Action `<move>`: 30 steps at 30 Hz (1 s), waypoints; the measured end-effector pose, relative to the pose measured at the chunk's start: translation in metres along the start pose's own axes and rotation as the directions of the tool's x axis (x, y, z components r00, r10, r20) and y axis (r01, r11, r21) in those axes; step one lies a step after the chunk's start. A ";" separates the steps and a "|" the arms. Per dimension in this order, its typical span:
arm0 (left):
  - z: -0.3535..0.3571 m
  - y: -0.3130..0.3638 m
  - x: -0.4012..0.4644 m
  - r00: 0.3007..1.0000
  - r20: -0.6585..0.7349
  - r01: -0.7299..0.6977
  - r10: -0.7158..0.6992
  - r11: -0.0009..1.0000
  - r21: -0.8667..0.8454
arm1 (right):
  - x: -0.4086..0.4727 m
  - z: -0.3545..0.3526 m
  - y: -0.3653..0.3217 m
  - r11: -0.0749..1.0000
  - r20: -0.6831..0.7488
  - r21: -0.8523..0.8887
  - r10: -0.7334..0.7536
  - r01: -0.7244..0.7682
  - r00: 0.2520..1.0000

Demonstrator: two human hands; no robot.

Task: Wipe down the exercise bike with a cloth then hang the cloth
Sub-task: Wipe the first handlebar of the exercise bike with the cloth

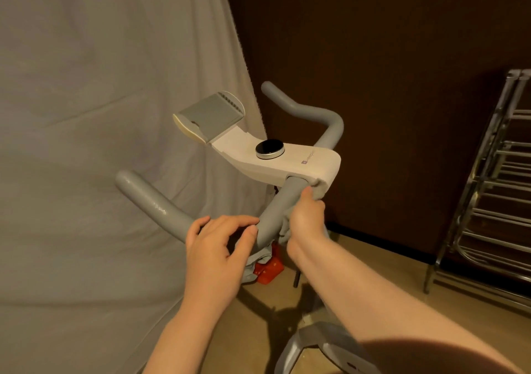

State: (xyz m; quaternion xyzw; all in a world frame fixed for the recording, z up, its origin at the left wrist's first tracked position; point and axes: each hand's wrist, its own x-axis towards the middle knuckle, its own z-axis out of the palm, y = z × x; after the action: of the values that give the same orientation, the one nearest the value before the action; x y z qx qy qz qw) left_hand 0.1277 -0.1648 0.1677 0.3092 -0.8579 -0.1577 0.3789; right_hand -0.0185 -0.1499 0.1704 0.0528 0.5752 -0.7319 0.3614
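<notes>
The exercise bike's white console (pixel 287 158) carries a round black dial (pixel 270 149) and a grey device holder (pixel 209 115). Grey padded handlebars curve out on both sides. My right hand (pixel 304 218) grips a grey cloth (pixel 284 228) wrapped round the near handlebar (pixel 275 210), just below the console. Part of the cloth hangs down under the bar. My left hand (pixel 221 247) hovers at the bend of the same bar, fingers loosely curled, thumb tip touching the bar and holding nothing.
A pale curtain (pixel 100 115) hangs on the left and a dark wall (pixel 388 57) stands behind the bike. A metal rack (pixel 494 195) stands at the right. An orange object (pixel 268 270) lies on the wooden floor under the handlebar. Bike frame (pixel 316 345) shows below.
</notes>
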 end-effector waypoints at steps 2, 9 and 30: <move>0.001 0.000 -0.002 1.000 -0.016 -0.003 0.003 1.000 0.002 | -0.018 -0.007 0.017 0.988 0.027 -0.084 -0.130 0.132 0.991; 0.007 0.006 -0.024 0.985 -0.173 0.006 -0.018 0.998 -0.066 | -0.023 -0.042 0.025 0.498 0.331 -0.274 -0.754 0.823 0.567; 0.023 0.036 -0.042 0.783 -0.434 0.377 -0.446 0.895 -0.239 | 0.038 -0.036 -0.057 -0.003 0.991 0.124 -0.057 0.992 -0.124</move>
State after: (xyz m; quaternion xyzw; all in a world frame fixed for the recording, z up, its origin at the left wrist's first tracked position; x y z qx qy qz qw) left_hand 0.1176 -0.1098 0.1475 0.4912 -0.6358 -0.2147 0.5553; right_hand -0.0924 -0.1322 0.1856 -0.8288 0.4514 -0.3162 0.0968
